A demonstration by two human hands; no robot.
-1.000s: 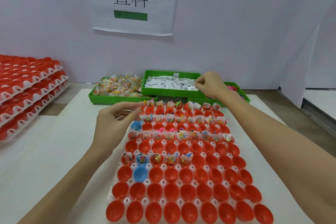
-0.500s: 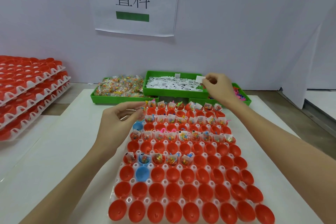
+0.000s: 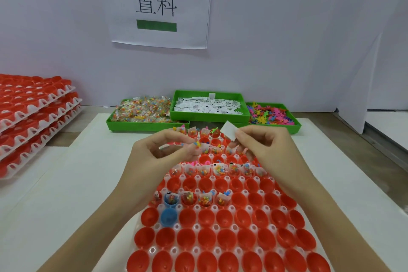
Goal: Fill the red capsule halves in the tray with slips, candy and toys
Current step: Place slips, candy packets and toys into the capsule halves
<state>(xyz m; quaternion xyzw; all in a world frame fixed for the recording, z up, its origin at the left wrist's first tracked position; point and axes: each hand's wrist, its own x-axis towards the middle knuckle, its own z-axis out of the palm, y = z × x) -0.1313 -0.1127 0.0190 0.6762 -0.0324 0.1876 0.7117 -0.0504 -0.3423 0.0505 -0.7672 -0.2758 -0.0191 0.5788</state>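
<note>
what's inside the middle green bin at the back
The middle green bin holds a heap of small white paper slips with black print, one standing upright. The bin's floor is covered by them.

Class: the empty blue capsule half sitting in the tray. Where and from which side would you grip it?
Pinch the rim of the blue capsule half from above: its open mouth faces up, and neighbouring red halves crowd its sides.

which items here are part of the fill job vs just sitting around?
In use: capsule tray; slip pinched by right hand; left hand holding small pieces; slip bin; candy bin; toy bin.

Idle: stacked trays; wall sign.
</note>
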